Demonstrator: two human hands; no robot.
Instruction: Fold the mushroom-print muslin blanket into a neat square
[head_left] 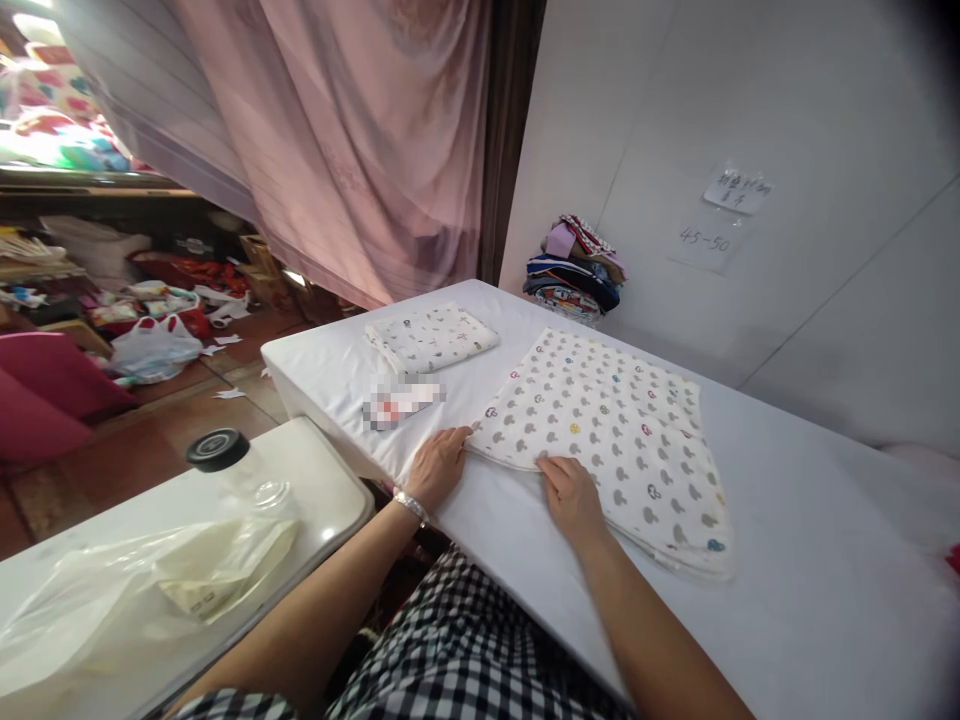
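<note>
A white cloth (600, 430) printed with grey mushroom-like shapes and a few coloured ones lies flat and folded on the white-covered table (795, 520). My left hand (439, 465), with a silver bracelet at the wrist, pinches the cloth's near left corner. Along the near edge, my right hand (571, 495) grips the hem between thumb and fingers. Farther back lies a smaller folded white cloth (433, 337) with a scattered print. Between it and my left hand is a small flat item (405, 402), blurred out in part.
Folded clothes (574, 265) are stacked at the table's far edge by the wall. A side table (82, 560) at left holds a clear jar with a black lid (217, 450) and a plastic bag (150, 590). A pink curtain (360, 140) hangs behind; bags and boxes clutter the floor.
</note>
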